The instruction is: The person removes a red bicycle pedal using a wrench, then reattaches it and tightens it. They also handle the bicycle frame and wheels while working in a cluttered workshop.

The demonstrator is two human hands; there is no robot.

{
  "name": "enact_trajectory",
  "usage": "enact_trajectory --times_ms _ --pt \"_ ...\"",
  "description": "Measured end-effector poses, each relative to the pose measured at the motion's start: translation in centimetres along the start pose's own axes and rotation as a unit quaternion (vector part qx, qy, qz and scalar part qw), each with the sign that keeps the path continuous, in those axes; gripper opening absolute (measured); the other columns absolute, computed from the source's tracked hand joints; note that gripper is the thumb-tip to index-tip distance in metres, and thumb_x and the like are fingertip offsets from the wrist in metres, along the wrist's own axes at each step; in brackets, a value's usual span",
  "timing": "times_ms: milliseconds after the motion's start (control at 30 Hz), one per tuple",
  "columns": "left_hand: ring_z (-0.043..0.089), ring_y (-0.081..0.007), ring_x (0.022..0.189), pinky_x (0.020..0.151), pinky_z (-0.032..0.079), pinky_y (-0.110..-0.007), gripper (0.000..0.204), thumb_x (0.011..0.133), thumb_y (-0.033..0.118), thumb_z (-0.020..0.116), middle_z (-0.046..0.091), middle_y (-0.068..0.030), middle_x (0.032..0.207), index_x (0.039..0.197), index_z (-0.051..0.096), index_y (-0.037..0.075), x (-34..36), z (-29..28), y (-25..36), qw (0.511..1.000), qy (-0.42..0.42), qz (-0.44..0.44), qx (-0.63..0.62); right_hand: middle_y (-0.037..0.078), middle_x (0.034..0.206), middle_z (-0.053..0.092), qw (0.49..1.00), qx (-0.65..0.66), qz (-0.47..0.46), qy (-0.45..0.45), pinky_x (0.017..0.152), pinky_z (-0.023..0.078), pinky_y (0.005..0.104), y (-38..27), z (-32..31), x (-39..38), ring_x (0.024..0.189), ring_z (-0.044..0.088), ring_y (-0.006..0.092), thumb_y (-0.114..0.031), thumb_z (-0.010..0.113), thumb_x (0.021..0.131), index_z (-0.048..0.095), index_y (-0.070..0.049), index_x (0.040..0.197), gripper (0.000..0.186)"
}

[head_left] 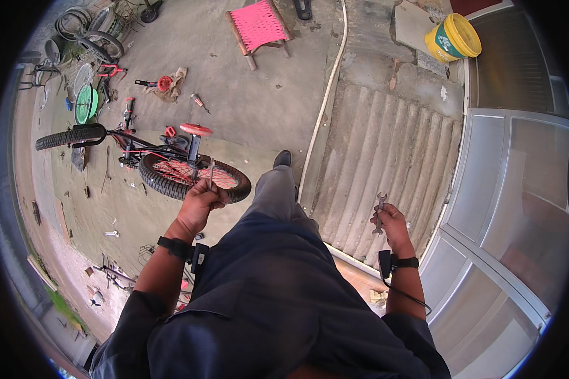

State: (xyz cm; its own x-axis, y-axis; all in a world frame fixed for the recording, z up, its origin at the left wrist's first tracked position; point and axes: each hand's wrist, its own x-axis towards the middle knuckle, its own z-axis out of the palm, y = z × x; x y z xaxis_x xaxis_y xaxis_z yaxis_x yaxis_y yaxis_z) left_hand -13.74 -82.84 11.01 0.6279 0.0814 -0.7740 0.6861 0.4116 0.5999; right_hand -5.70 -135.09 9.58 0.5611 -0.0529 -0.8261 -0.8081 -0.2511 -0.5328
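The left hand (200,201) is gripping a thin metal tool (212,169), its long axis pointing far toward the small red bicycle (171,165) lying just beyond. The right hand (392,224), well apart, is clasping a spanner (379,205).

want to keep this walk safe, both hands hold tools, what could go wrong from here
1. The left hand holds a thin tool upright; a stumble could jab.
2. The right hand pinches a wrench loosely; it might drop on a foot.
3. The bike and a hose lie nearby; trip hazards.
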Motion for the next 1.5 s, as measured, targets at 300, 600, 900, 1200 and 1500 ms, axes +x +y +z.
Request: enact_trajectory --times_ms 300,600,900,1200,1500 --pt "0.068 -0.0217 0.089 0.075 0.055 -0.033 0.016 0.087 -0.002 0.048 0.066 -0.0066 0.090 0.093 0.053 0.011 4.5 0.2 4.2 0.985 0.109 0.003 -0.131 0.006 0.091 0.068 0.983 -0.148 -0.074 -0.080 0.073 0.051 0.0293 -19.0 4.9 12.4 0.080 0.067 0.0163 -0.021 0.062 0.099 0.067 -0.001 0.104 0.022" --pt "0.070 -0.0224 0.084 0.071 0.057 -0.032 0.013 0.091 -0.001 0.048 0.068 -0.0099 0.093 0.097 0.055 0.007 5.3 -0.7 9.0 0.930 0.242 0.044 -0.274 0.006 0.094 0.069 0.928 -0.286 -0.129 -0.201 0.075 0.052 0.0288 -36.7 14.1 23.9 0.081 0.067 0.0166 -0.029 0.064 0.099 0.067 -0.001 0.105 0.029" --pt "0.070 -0.0221 0.082 0.067 0.055 -0.030 0.017 0.090 0.001 0.044 0.068 -0.0086 0.090 0.095 0.058 0.008 8.2 2.2 12.2 0.801 0.351 0.102 -0.474 0.005 0.094 0.069 0.809 -0.458 -0.198 -0.311 0.080 0.051 0.0282 -54.7 29.0 34.1 0.087 0.066 0.0151 -0.028 0.063 0.099 0.067 -0.001 0.105 0.028" --pt "0.070 -0.0206 0.086 0.073 0.055 -0.031 0.020 0.092 0.005 0.042 0.069 -0.0084 0.093 0.100 0.060 0.007 9.3 4.5 12.7 0.730 0.436 0.080 -0.521 0.008 0.106 0.070 0.678 -0.532 -0.275 -0.427 0.082 0.051 0.0322 -62.3 50.4 33.4 0.092 0.063 0.0160 -0.026 0.067 0.092 0.070 0.000 0.112 0.033" --pt "0.070 -0.0229 0.087 0.074 0.056 -0.032 0.019 0.091 0.003 0.045 0.068 -0.0105 0.094 0.102 0.060 0.004 12.7 1.0 13.7 0.646 0.454 0.136 -0.599 0.005 0.104 0.066 0.467 -0.594 -0.367 -0.543 0.084 0.048 0.0283 -60.3 66.8 27.7 0.092 0.058 0.0115 -0.012 0.058 0.091 0.070 0.000 0.111 0.026"
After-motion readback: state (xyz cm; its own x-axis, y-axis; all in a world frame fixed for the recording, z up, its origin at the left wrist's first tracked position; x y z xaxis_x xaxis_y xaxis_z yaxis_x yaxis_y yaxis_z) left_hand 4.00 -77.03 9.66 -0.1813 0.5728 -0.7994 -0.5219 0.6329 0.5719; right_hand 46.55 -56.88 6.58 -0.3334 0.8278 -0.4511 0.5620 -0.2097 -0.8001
